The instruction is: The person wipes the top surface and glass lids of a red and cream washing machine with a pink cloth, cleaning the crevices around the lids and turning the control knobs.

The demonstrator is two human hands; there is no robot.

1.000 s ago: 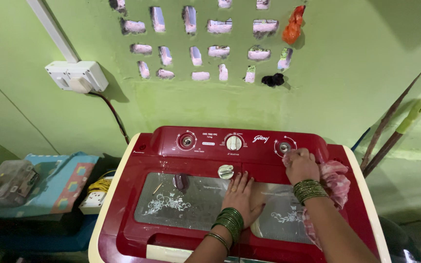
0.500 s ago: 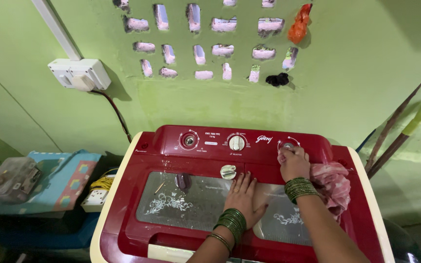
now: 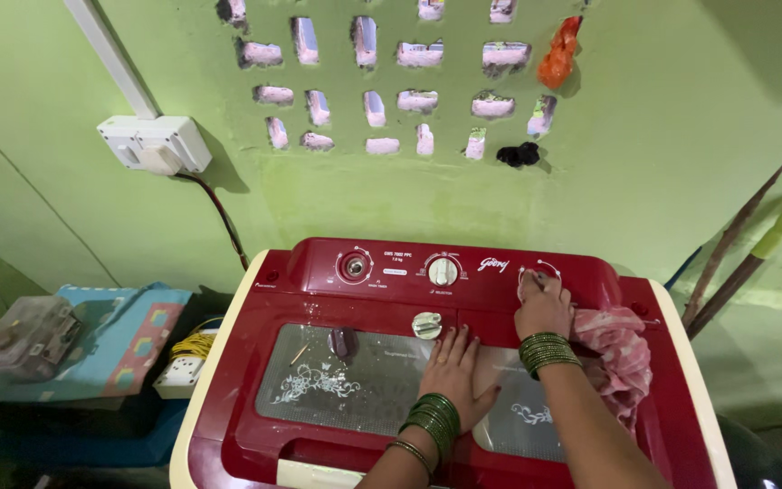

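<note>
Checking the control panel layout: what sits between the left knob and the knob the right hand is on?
In the head view, a white middle knob sits between the left knob and the right hand.

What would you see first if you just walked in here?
The big red washing machine in the middle, against a bright green wall with rows of little openings. Two hands with green bangles are on top of it: the left hand lies flat on the see-through lid, and the right hand is at the rightmost dial beside a pink cloth.
</note>
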